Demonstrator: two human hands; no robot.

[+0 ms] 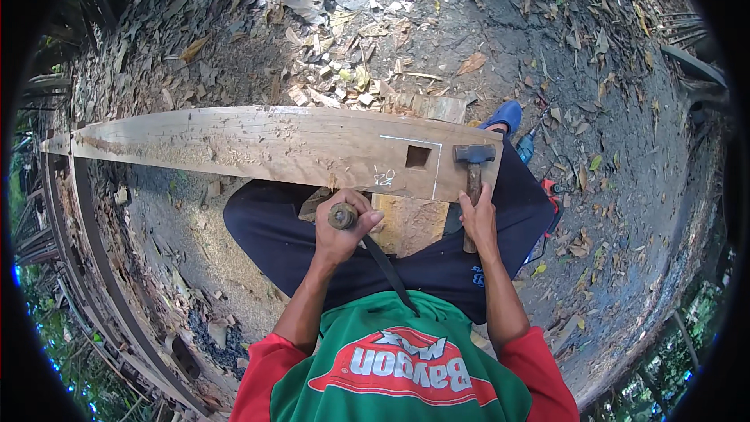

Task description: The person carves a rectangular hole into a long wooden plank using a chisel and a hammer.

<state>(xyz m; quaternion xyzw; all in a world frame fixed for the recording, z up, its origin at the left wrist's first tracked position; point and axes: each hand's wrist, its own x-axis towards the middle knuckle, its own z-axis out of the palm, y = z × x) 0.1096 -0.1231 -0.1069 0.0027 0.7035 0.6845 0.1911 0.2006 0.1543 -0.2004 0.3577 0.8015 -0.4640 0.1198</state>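
A long timber beam (281, 141) lies across in front of me, over my bent legs. A square hole (417, 157) is cut in it near the right end, with white marking lines around it. My left hand (334, 244) is closed around a chisel (342, 216), whose round handle end faces up. The chisel's tip is mostly hidden, by the beam's near edge. My right hand (480, 220) grips a hammer (474, 154) by its wooden handle. The metal head rests over the beam's right end, right of the hole.
A wood block (414, 223) sits beneath the beam between my legs. Wood chips (332, 82) and dry leaves litter the ground beyond. At right lie a blue power tool (526, 147) and a red tool (551, 197). A blue shoe (505, 116) shows past the beam. Long boards (101, 238) extend along the left.
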